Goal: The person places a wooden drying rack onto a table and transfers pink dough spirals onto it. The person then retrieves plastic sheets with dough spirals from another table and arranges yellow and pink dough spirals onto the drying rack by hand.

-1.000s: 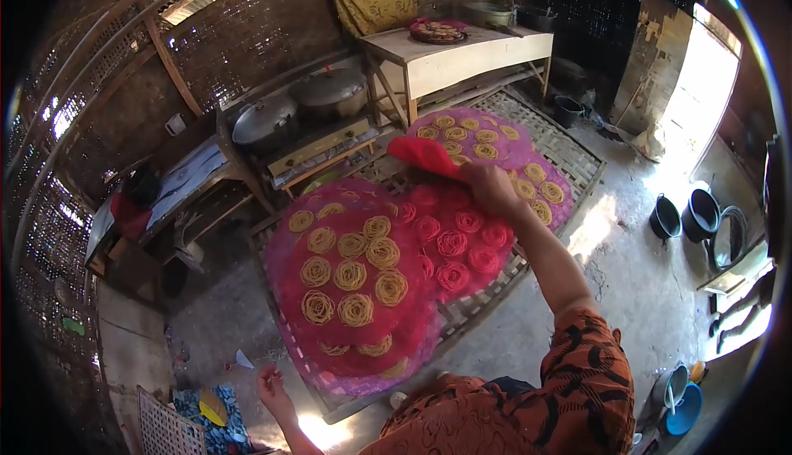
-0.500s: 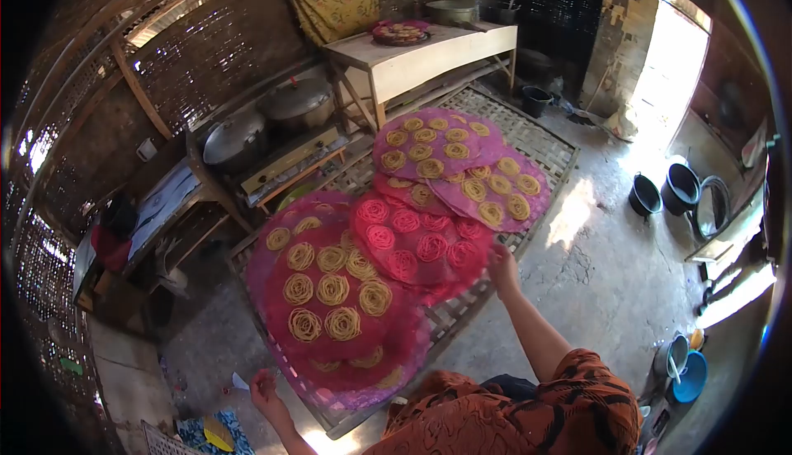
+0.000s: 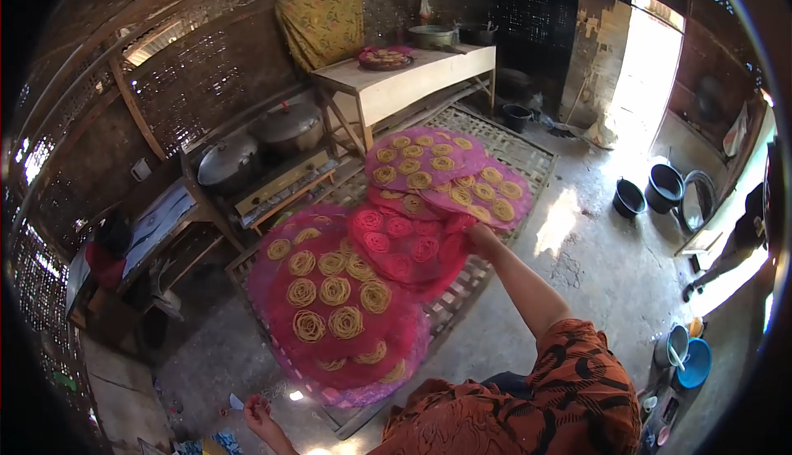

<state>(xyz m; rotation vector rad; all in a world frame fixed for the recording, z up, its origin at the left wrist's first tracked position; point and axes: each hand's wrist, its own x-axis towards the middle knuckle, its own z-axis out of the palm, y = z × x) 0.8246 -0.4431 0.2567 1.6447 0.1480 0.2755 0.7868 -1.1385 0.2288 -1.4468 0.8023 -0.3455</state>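
My right hand (image 3: 478, 239) is closed on the right edge of a red net sheet (image 3: 445, 269) that carries pink-red noodle coils (image 3: 425, 249). The gripped edge is raised and folded inward over some coils. My left hand (image 3: 259, 415) hangs low at the left, fingers loosely curled and apart, with nothing visible in it. Near it, a darker red net sheet (image 3: 330, 364) holds yellow noodle coils (image 3: 345, 323) and lies over purple net. Purple net sheets (image 3: 402, 164) with more yellow coils overlap behind the red one.
All sheets lie on a woven bamboo platform (image 3: 524, 148). Behind it stand a table (image 3: 429, 84) and large lidded pots (image 3: 289, 123) on a stove. Black basins (image 3: 629, 198) sit on the floor at right, with a blue basin (image 3: 695, 363) nearer. Sunlight enters through a doorway (image 3: 648, 67).
My right hand has moved inward to the left, lifting and folding the red net sheet's right edge over its coils. My left hand sits slightly lower in view. The camera view has shifted a little.
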